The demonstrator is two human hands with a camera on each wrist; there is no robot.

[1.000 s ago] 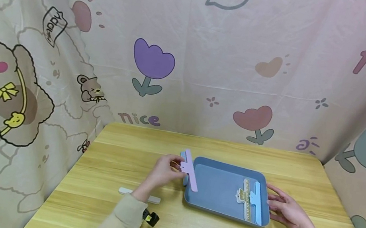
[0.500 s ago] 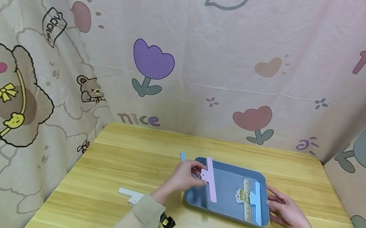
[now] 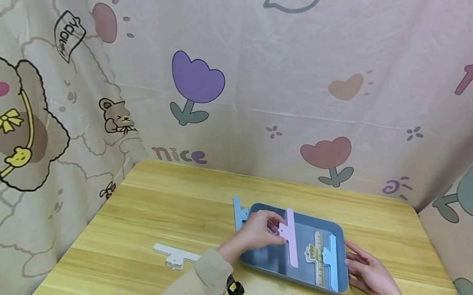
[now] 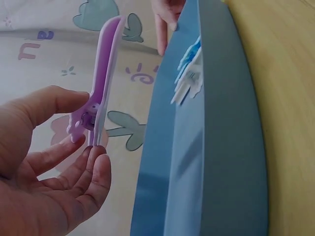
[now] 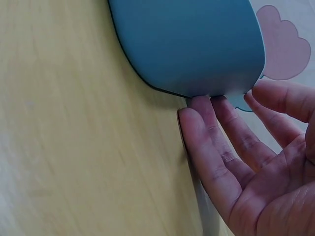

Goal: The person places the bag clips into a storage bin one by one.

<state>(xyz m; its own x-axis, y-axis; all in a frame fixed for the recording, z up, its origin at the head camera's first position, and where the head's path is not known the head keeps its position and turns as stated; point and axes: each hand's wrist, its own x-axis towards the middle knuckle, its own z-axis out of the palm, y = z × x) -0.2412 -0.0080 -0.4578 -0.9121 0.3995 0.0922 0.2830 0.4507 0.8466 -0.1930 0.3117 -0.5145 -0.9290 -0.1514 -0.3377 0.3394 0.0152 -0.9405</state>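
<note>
My left hand (image 3: 257, 232) pinches a pink-purple bag clip (image 3: 292, 237) by its short handle, thumb on one side and fingers on the other. The left wrist view shows the clip (image 4: 104, 64) raised above the shallow blue-grey tray (image 4: 229, 123), its long bar upright there. Inside the tray (image 3: 280, 277), toward the right end, lie a clear clip with gold pattern (image 3: 317, 257) and a light blue clip (image 3: 332, 262) side by side. My right hand (image 3: 370, 274) rests its fingertips against the tray's right end; in the right wrist view those fingers (image 5: 236, 125) are loosely extended at the wall.
Another blue clip (image 3: 237, 211) lies on the wooden table (image 3: 151, 206) beside the tray's left end, partly behind my left hand. A white clip (image 3: 175, 254) lies nearer the front left, partly covered by my left sleeve (image 3: 200, 282). A printed curtain (image 3: 237, 142) hangs behind the table.
My left hand has carried the purple clip rightward from the tray's left edge to over its middle. The blue and white clips on the table show more. My right hand stays put.
</note>
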